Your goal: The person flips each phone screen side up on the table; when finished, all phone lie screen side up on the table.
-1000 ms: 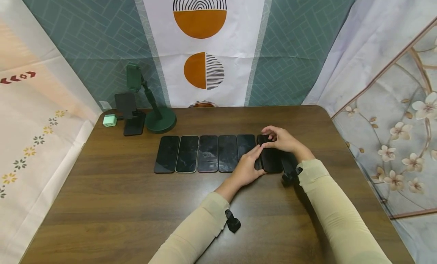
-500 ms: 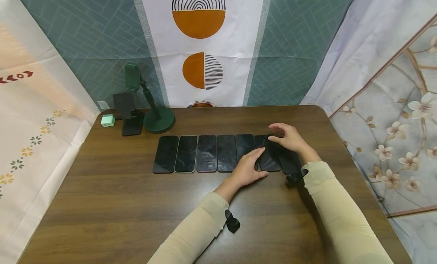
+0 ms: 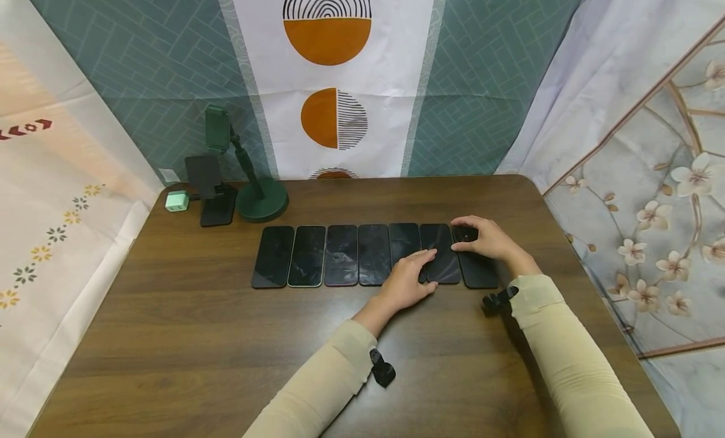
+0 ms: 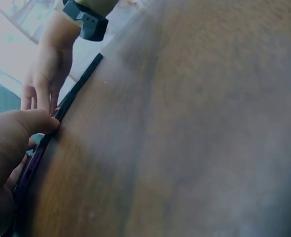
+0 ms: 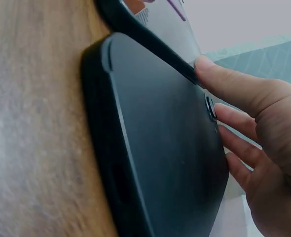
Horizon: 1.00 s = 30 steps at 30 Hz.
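Several black smartphones lie side by side in a row on the table. The rightmost phone (image 3: pixel 478 271) lies face down, its camera bump at the far end; its dark back (image 5: pixel 165 133) fills much of the right wrist view. My right hand (image 3: pixel 491 240) grips its far end, thumb at the left edge and fingers at the far edge. Left of it lies another phone (image 3: pixel 442 262), screen up. There my left hand (image 3: pixel 404 284) rests, thumb at the near edge and fingers stretched across it and its neighbour. In the left wrist view, my left thumb (image 4: pixel 42 121) touches a phone's edge.
Further left in the row lies a phone (image 3: pixel 274 258) with a dark screen. At the back left of the wooden table (image 3: pixel 170 337) stand a green phone stand (image 3: pixel 263 202), a black stand (image 3: pixel 218 205) and a pale green charger (image 3: pixel 177 201). Cloth hangs around the table.
My right hand has let go of the second phone from the right and moved right to the rightmost one. That second phone now shows its screen. My left hand has barely moved.
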### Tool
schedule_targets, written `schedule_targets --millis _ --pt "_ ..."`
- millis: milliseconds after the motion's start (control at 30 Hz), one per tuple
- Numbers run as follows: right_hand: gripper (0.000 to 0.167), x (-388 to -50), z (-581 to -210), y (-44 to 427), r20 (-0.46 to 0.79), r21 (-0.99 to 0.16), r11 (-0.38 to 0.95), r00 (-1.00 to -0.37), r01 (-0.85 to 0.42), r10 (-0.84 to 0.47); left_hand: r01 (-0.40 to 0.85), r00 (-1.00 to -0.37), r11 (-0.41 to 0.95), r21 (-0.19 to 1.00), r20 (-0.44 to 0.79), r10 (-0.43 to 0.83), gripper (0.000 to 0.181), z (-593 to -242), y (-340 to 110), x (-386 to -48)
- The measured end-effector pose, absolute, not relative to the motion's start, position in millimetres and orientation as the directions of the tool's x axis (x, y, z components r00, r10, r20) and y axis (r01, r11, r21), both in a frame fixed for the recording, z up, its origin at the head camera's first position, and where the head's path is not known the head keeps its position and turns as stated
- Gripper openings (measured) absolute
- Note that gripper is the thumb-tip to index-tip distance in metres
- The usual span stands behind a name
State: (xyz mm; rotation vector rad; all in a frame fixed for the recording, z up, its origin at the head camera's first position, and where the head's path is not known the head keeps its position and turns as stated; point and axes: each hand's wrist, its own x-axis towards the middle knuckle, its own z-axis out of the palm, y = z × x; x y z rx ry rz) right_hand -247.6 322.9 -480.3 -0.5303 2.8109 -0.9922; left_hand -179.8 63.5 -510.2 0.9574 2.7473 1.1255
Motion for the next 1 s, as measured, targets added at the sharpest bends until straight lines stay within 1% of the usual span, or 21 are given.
schedule_targets --millis 200,400,567,667,767,867,1000 --pt "0.062 -246.5 -478.0 336.7 0.007 -0.628 0.737 -0.948 -0.251 -0.317 0.537 -0.81 0.544 0.645 0.213 0.547 0.069 -511.3 64.0 -178.8" --pt "0.068 -242.3 -476.7 355.9 -0.073 -0.611 0.768 -0.952 -0.193 -0.298 0.567 -0.797 0.529 0.631 0.259 0.545 0.059 -509.0 70.1 -175.4" --pt "0.058 -242.5 -481.4 353.0 -0.017 -0.576 0.791 -0.965 -0.206 -0.263 0.608 -0.769 0.534 0.588 0.27 0.579 0.053 -508.5 82.0 -176.8" --pt "0.051 -242.7 -482.9 348.0 0.015 -0.557 0.808 -0.976 -0.19 -0.219 0.621 -0.755 0.543 0.565 0.245 0.609 0.054 -508.4 89.1 -176.7" --pt "0.049 -242.7 -482.5 343.4 0.011 -0.554 0.818 -0.984 -0.153 -0.177 0.62 -0.751 0.554 0.556 0.216 0.624 0.055 -508.5 93.7 -176.3" --pt "0.053 -242.2 -480.9 341.8 -0.012 -0.544 0.828 -0.986 -0.134 -0.167 0.612 -0.758 0.57 0.548 0.201 0.621 0.055 -509.5 95.5 -176.3" --pt "0.068 -238.1 -478.7 346.6 -0.066 -0.543 0.824 -0.97 -0.161 -0.233 0.605 -0.767 0.575 0.551 0.209 0.607 0.055 -510.5 96.2 -175.6"
